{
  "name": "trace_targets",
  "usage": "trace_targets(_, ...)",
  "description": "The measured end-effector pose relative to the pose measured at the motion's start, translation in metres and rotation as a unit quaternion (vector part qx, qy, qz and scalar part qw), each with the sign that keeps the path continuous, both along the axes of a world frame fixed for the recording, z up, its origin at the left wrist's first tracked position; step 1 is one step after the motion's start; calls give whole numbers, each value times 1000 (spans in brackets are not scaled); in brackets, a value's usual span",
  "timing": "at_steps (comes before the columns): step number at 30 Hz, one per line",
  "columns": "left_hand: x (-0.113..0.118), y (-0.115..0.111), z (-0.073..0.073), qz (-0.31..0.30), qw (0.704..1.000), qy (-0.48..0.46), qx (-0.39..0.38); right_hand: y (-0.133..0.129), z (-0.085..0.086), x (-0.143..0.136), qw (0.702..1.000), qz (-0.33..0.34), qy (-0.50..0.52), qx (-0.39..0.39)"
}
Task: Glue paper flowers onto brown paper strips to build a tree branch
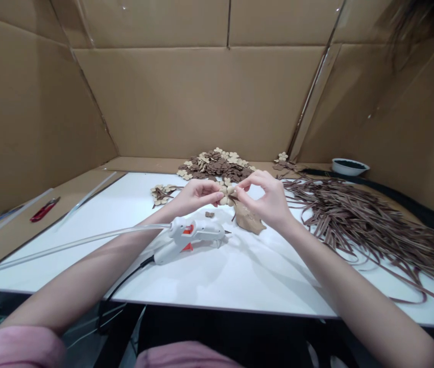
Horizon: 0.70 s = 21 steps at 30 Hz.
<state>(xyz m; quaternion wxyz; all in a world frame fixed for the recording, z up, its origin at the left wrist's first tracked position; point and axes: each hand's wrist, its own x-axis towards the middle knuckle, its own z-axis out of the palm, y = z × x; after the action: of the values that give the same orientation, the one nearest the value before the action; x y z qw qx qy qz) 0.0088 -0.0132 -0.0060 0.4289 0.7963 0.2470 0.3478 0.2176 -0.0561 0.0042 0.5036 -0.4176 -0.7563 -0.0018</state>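
Between my two hands, over the middle of the white board (201,286), is a cream flower (226,195). The fingers of my left hand (201,196) pinch its left side. At its right edge, the thumb and forefinger of my right hand (265,197) are pressed together on a petal. A brown strip shows by the flower, partly hidden by my fingers. Just below lie a tan, irregular piece (249,220) and a small brown bit (210,214). Nearer to me, a white glue gun (190,236) with an orange trigger rests with its nozzle pointing right.
Behind my hands is a heap of brown and cream flowers (217,166). A smaller cluster (161,194) lies left. Long brown strips (347,214) spread on the right, near a white bowl (350,166). A red cutter (44,209) lies far left. Cardboard walls (201,97) enclose the table.
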Motion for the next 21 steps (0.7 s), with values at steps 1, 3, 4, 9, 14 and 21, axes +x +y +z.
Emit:
trace_targets(1, 0, 0, 0, -6, 1000, 5, 2, 0, 2, 2, 1000, -8, 4, -8)
trace_targets(3, -1, 0, 0, -15, 1000, 8, 3, 3, 2, 6, 999, -19, 9, -39)
trace_targets(4, -1, 0, 0, -18, 1000, 7, 3, 5, 1, 7, 998, -23, 12, -57)
trace_targets(9, -1, 1, 0, -23, 1000, 2, -9, 15, -7, 11, 988, 10, 27, -152)
trace_targets(14, -1, 3, 0, -26, 999, -6, -24, 9, -1, 8, 967, 100, 40, -232)
trace_targets(21, 0, 3, -2, -32, 999, 0, -42, 0, 5, 2, 936, 193, -33, -292)
